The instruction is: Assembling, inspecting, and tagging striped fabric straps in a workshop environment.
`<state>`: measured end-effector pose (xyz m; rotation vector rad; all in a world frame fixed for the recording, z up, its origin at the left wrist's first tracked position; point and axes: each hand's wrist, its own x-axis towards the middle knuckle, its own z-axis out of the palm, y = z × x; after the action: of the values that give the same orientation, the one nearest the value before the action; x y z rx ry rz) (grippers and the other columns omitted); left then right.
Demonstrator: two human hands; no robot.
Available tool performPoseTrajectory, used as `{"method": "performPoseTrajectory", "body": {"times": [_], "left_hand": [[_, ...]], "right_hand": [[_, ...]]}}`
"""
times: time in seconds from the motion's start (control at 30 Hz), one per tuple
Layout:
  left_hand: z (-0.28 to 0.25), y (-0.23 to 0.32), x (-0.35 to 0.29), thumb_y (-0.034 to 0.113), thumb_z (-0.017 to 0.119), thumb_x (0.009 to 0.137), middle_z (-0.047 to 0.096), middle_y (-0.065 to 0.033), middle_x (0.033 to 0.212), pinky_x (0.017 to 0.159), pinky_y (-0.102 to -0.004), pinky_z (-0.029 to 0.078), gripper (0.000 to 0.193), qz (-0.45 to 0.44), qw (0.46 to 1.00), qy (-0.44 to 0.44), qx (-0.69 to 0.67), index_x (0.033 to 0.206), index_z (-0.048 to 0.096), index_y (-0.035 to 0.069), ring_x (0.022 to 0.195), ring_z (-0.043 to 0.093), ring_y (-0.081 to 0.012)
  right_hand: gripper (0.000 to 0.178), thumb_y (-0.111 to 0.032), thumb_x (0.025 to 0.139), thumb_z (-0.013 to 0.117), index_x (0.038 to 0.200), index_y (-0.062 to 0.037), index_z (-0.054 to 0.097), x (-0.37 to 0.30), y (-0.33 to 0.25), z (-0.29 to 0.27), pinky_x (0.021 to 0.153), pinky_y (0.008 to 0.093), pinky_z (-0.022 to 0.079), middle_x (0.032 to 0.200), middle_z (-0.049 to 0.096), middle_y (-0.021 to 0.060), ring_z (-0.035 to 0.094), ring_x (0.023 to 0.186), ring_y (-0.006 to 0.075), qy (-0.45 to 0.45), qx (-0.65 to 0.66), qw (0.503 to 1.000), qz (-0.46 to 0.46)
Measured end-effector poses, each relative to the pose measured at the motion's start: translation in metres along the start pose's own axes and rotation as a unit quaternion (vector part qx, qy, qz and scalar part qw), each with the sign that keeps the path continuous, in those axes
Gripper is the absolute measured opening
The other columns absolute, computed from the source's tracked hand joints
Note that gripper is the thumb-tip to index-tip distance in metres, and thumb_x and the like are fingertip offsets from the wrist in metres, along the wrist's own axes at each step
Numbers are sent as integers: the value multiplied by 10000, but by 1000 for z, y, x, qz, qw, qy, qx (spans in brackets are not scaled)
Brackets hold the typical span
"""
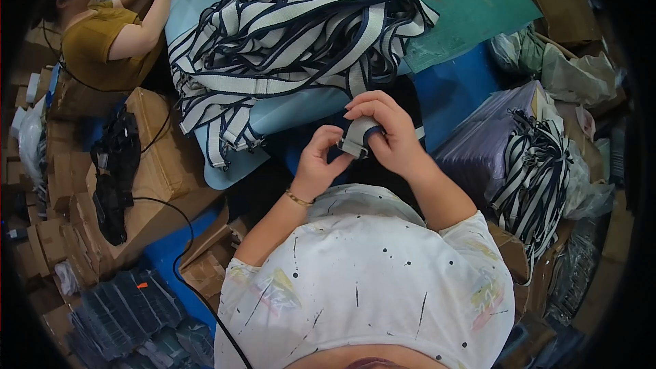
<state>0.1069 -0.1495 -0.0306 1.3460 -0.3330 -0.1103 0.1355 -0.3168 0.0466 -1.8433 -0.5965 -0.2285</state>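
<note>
Between my hands, close to my chest, is a white webbing strap (358, 138) with dark blue edges, bent over at a metal buckle (362, 153). My left hand (320, 158) pinches the buckle end from the left, thumb below. My right hand (387, 131) curls over the strap from the right, its fingers bent round the fold. How far the strap runs inside my right palm is hidden. Just beyond my hands, a big heap of similar white and navy straps (294, 34) lies on the table, several buckled ends hanging near its left front edge.
The light blue table (301, 113) carries a green mat (471, 7) at the far right. A strap bundle (536, 181) hangs by a purple-wrapped stack (478, 138). At left are cardboard boxes (160, 143), a black cable (179, 260) and a person (109, 37) in mustard, hands busy at the table.
</note>
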Motion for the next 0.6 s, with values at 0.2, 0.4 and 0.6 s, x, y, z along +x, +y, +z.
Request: {"method": "performPoseTrajectory", "body": {"times": [0.2,0.4,0.6], "left_hand": [[-21,28,-4,5,599,838,553,-9,962,810,-231,440,211,-106,983,-32,-146,1026,511,45,903,533,-77],[-23,33,-10,42,622,833,539,-6,957,797,-224,441,229,-136,982,-67,-113,1032,509,35,881,516,-69],[-17,43,-12,32,615,825,514,0,937,770,-208,432,215,-150,977,-81,-128,1008,503,35,850,493,-60]], "right_hand": [[603,-98,651,702,1217,-54,498,-3,-2,-18,931,334,402,1184,483,139,498,1092,280,-229,110,967,13],[550,-217,629,750,1122,-80,549,1,-14,-16,764,335,458,1005,546,100,559,914,283,-212,-2,977,14],[463,-269,587,768,971,-78,594,-11,-9,1,546,283,464,786,562,64,574,645,217,-156,-90,981,-70]]}}
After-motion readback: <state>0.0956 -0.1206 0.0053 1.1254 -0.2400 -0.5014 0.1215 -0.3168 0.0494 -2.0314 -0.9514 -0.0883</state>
